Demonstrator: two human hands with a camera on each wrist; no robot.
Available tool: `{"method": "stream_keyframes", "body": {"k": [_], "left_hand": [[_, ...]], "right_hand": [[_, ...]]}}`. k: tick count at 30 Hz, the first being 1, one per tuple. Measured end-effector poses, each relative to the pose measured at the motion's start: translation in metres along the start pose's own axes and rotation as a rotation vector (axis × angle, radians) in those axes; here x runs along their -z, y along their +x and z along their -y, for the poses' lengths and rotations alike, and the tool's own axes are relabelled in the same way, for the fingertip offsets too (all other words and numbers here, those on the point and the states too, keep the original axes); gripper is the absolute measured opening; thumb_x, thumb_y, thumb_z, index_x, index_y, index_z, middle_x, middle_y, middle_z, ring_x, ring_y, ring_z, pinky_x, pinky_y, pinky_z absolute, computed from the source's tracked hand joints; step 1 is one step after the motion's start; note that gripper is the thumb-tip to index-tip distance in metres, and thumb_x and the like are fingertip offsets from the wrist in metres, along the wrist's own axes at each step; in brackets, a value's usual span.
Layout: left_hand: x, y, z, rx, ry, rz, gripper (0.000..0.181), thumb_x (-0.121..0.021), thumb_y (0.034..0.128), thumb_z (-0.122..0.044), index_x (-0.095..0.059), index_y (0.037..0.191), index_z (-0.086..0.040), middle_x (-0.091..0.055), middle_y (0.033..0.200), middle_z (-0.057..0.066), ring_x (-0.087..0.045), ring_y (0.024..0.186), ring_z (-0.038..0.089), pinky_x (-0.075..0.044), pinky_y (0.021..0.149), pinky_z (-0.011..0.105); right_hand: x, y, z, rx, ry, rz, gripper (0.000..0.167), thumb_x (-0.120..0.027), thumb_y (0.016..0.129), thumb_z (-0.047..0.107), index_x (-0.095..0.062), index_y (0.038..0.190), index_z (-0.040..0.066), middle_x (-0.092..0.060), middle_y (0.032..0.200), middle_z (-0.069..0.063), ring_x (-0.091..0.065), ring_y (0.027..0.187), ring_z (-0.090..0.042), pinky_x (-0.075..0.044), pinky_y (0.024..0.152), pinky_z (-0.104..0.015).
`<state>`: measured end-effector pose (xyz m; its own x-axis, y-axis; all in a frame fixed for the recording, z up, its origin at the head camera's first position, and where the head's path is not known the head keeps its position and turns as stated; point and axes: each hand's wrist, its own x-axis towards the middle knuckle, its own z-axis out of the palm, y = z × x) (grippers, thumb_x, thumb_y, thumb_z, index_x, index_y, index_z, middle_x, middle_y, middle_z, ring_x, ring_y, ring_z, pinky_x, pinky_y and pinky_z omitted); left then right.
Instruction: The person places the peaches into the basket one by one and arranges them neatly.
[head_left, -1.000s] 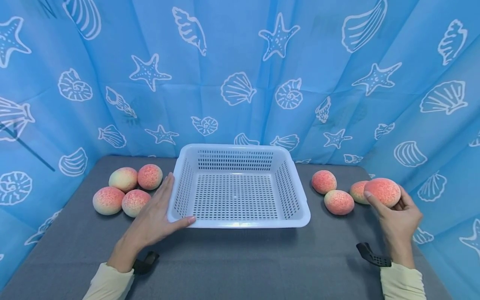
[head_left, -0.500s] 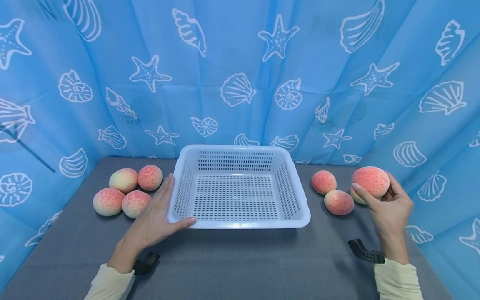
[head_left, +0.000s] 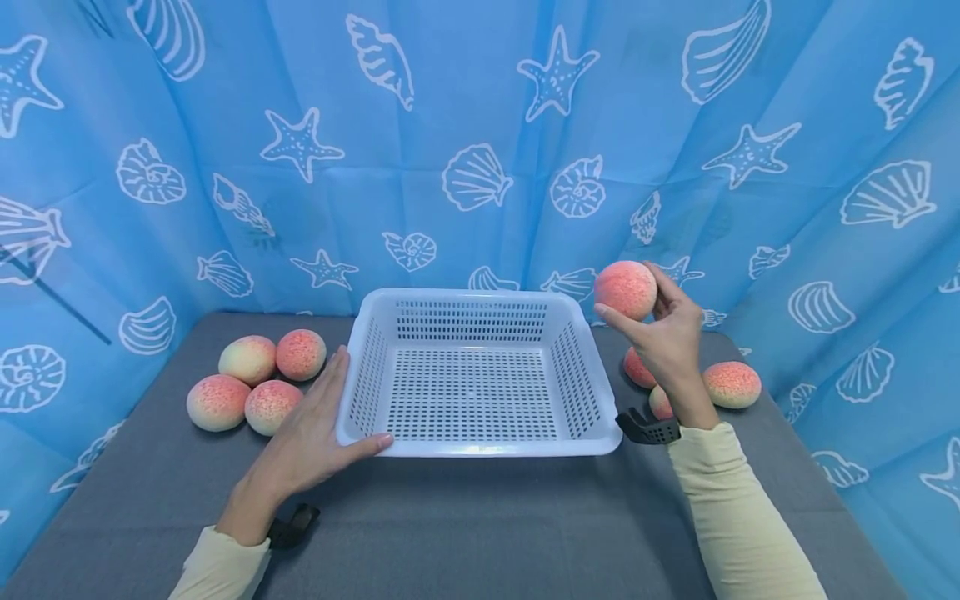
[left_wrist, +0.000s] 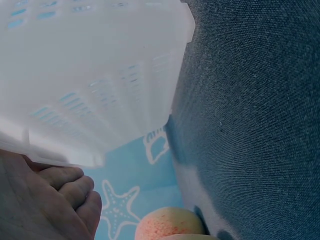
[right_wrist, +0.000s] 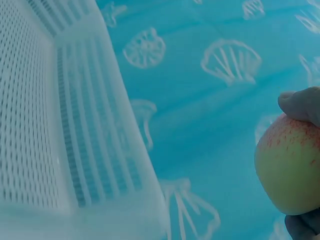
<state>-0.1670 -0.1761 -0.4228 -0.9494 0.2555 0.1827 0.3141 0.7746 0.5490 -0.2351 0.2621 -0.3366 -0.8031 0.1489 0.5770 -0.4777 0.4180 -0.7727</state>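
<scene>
A white perforated basket [head_left: 471, 448] stands empty on the grey table. My left hand [head_left: 303, 437] rests along its left side, fingers straight and thumb over the front rim; the left wrist view shows that hand [left_wrist: 47, 200] against the basket's outer wall [left_wrist: 100, 60]. Above the basket's back right corner, my right hand [head_left: 663, 333] holds up a pink peach [head_left: 626, 290] between thumb and fingers. In the right wrist view the peach [right_wrist: 292, 165] is pinched beside the basket rim [right_wrist: 132, 125], its lower part yellow-green.
Several peaches [head_left: 272, 407] sit together left of the basket. At the right lie a peach [head_left: 732, 384] and two others [head_left: 638, 369], partly hidden by my right hand and wrist. A blue curtain [head_left: 480, 125] with shell and starfish prints hangs behind the table.
My right hand has carried the held peach left and upward, from above the right-hand peaches to the basket's back right corner. The left hand and the basket have stayed in place.
</scene>
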Motion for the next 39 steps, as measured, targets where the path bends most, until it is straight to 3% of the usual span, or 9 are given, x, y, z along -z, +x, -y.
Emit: {"method": "stream_keyframes", "body": {"k": [4, 11, 23, 28, 39], "left_hand": [[0.000, 0.000, 0.000, -0.003, -0.007, -0.003, 0.129, -0.077, 0.0770, -0.067, 0.005, 0.164, -0.020, 0.000, 0.170, 0.003, -0.008, 0.155, 0.033, -0.021, 0.112, 0.071], [0.000, 0.001, 0.000, 0.002, -0.015, -0.003, 0.128, -0.079, 0.0768, -0.064, 0.004, 0.164, -0.021, -0.001, 0.170, 0.003, -0.007, 0.155, 0.032, -0.021, 0.112, 0.071], [0.000, 0.000, -0.003, 0.045, 0.007, 0.016, 0.130, -0.076, 0.0757, -0.070, 0.009, 0.163, -0.024, -0.001, 0.170, 0.005, -0.008, 0.155, 0.034, -0.020, 0.113, 0.069], [0.001, 0.001, -0.004, 0.046, 0.005, 0.017, 0.130, -0.076, 0.0757, -0.071, 0.010, 0.163, -0.025, -0.001, 0.170, 0.007, -0.009, 0.154, 0.035, -0.021, 0.113, 0.070], [0.001, 0.001, -0.003, 0.035, -0.009, 0.016, 0.129, -0.077, 0.0779, -0.066, 0.010, 0.163, -0.023, -0.004, 0.170, 0.010, -0.015, 0.152, 0.039, -0.023, 0.112, 0.070]], "right_hand": [[-0.034, 0.016, 0.006, 0.035, 0.047, 0.088, 0.075, -0.087, 0.076, -0.003, -0.055, 0.144, 0.001, -0.063, 0.133, -0.017, -0.063, 0.116, -0.018, -0.050, 0.092, -0.021], [-0.091, 0.033, 0.011, -0.027, 0.118, 0.218, 0.072, -0.090, 0.076, 0.010, -0.059, 0.141, 0.003, -0.066, 0.128, -0.016, -0.066, 0.109, -0.024, -0.054, 0.084, -0.026], [-0.174, 0.030, 0.016, -0.139, 0.288, 0.538, 0.072, -0.089, 0.078, 0.017, -0.058, 0.142, 0.010, -0.066, 0.127, -0.008, -0.066, 0.110, -0.022, -0.057, 0.087, -0.038], [-0.198, 0.023, 0.012, -0.161, 0.321, 0.639, 0.065, -0.088, 0.080, 0.017, -0.061, 0.139, 0.011, -0.068, 0.124, -0.005, -0.067, 0.109, -0.021, -0.057, 0.088, -0.038], [-0.228, 0.007, -0.001, -0.176, 0.265, 0.775, 0.066, -0.089, 0.079, 0.016, -0.061, 0.139, 0.011, -0.068, 0.125, -0.004, -0.066, 0.106, -0.019, -0.057, 0.087, -0.035]]}}
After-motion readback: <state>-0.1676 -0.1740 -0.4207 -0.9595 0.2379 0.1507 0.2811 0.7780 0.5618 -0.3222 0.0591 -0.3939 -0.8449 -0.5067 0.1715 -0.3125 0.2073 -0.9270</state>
